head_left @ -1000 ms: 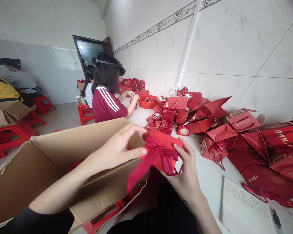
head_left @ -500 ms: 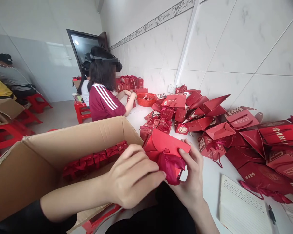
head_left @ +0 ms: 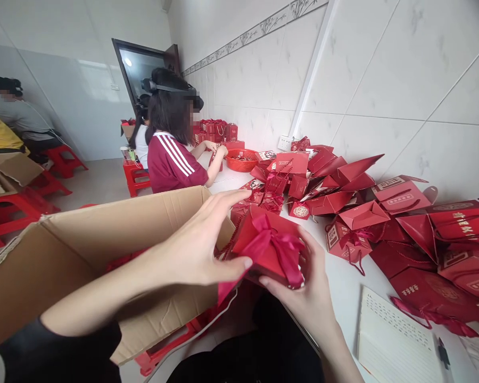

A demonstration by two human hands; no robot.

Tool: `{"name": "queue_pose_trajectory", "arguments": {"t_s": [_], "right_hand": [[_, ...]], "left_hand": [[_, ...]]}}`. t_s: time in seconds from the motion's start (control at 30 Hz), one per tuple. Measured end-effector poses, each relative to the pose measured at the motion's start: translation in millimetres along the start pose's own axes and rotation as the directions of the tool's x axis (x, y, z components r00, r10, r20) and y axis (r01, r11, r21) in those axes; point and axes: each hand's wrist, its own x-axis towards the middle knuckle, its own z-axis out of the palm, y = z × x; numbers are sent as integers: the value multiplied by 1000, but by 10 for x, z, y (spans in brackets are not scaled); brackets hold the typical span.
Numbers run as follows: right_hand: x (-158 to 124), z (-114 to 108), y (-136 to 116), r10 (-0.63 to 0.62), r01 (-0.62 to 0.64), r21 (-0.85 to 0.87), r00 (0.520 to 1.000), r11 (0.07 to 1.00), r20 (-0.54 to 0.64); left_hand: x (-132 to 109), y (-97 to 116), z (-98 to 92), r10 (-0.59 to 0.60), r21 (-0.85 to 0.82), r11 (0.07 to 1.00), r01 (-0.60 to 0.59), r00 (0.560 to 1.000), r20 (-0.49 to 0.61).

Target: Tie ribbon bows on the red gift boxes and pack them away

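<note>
Red gift box [head_left: 267, 259] sat snug in my right hand's [head_left: 311, 284] fingers, near the cardboard box [head_left: 143, 226] and the worktop [head_left: 337, 287]. My left hand's [head_left: 199, 252] fingers were spread wide beside it; I couldn't tell if they touched.

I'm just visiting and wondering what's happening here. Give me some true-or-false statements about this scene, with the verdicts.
1. The right hand holds a red gift box with a ribbon bow. True.
2. The left hand is clenched into a fist. False: the left hand is open, its fingers spread beside the gift box.
3. A notebook lies inside the cardboard box. False: the notebook lies on the white table, with a pen next to it.
4. The cardboard box is open at the top. True.
5. The basket farther along the table is blue. False: the basket is red.
</note>
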Motion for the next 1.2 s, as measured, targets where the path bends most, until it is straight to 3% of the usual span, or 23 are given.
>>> {"name": "queue_pose_trajectory", "arguments": {"t_s": [0.1,0.2,0.27,0.37,0.43,0.53,0.6,0.67,0.73,0.8,0.87,0.93,1.2], "right_hand": [[150,116,54,255,-286,223,954,932,156],[340,252,94,389,-477,312,869,822,304],[453,332,132,388,-523,332,833,785,394],[568,426,232,341,-554,396,802,732,491],[603,493,329,342,-559,455,811,693,474],[598,631,509,360,-388,570,918,724,168],[560,742,636,354,-232,634,932,737,-71],[497,856,751,361,-173,655,919,736,-162],[414,964,842,351,-233,554,929,799,-117],[324,1068,903,307,-285,336,952,897,-11],[240,1167,936,254,-268,135,960,954,115],[170,1254,954,202,-212,35,960,977,192],[-37,1395,1066,53,-48,-40,988,998,142]], "left_hand": [[158,-209,-75,-185,-143,960,239,932,312],[243,-448,-63,-339,-234,850,472,830,443],[260,-610,-70,-415,-310,719,622,742,526],[234,-836,-140,-477,-439,428,790,610,633],[192,-962,-205,-510,-506,229,831,545,665],[120,-1099,-277,-534,-557,27,830,483,694],[86,-1166,-301,-548,-580,-55,813,461,698],[71,-1229,-316,-561,-611,-117,783,455,691],[70,-1297,-327,-566,-638,-159,753,460,684],[74,-1366,-334,-575,-654,-190,732,457,679],[76,-1426,-336,-583,-661,-216,718,448,677],[72,-1473,-336,-581,-659,-239,713,439,685],[20,-1600,-359,-586,-664,-241,708,439,681]]}}
